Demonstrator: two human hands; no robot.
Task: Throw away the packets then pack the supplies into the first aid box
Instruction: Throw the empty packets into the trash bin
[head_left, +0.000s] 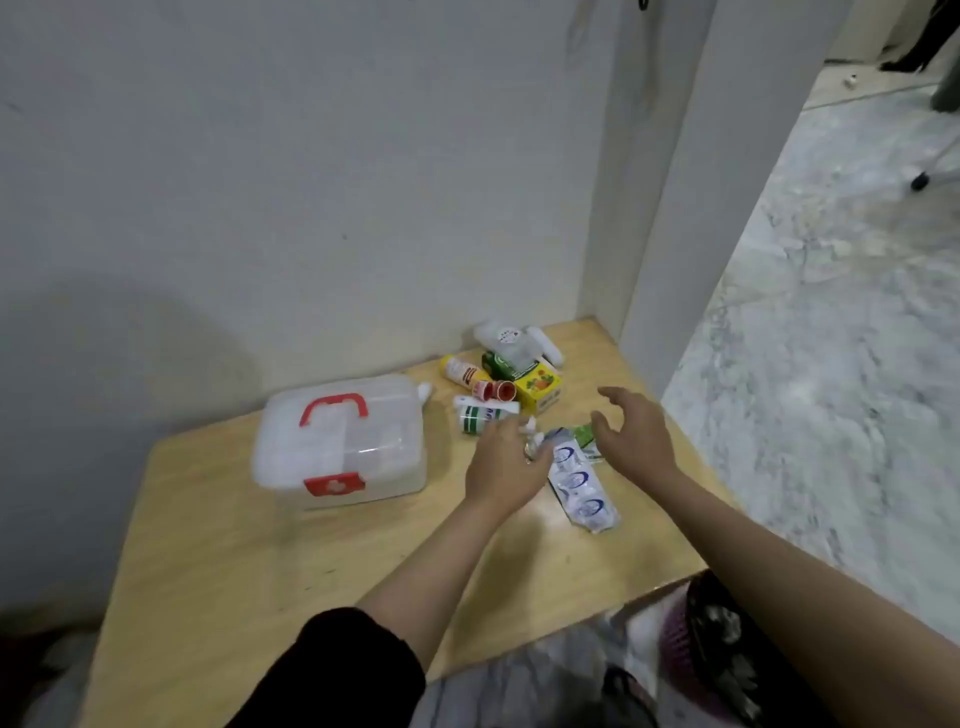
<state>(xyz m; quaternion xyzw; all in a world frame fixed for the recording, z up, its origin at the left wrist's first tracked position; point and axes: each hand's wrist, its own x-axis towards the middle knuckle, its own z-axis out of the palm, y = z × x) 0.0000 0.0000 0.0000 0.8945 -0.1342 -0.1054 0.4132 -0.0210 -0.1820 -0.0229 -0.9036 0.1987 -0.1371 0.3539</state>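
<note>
On a pale wooden table (218, 561) pushed into a white corner: translucent first aid box (340, 441), lid shut, red handle (334, 408) on top, red latch (334, 485) at the front, toward the left side. Just right of the box, a heap of supplies against the wall: yellow-and-white bottle (461, 371) on its side with a red cap (503, 391), white-and-green tube (480, 415) lying below it, yellow carton (540, 391) with fruit print, green carton (500, 365) behind that, clear white container (511, 340) on top at the back. Nearer the front edge, a strip of clear packets (581, 483) with blue round marks, lying flat and slanting toward the right, upper end tucked beneath the hands; beside that end, a scrap of green-and-white wrapper (586, 436).

Left hand (501, 470) reaching over the table between box and strip, fingers curled around something small, white and crumpled (532, 436); too blurred to name, perhaps an empty wrapper. Right hand (631, 434) hovering just above the top of the strip, fingers spread and bent, grasping nothing. Left forearm bare below a dark sleeve (358, 670); right forearm bare.

Below the table's near right corner, a bin (691, 639) with a purple rim, partly hidden by the right arm. Grey marbled floor (841, 395) off to the right.
</note>
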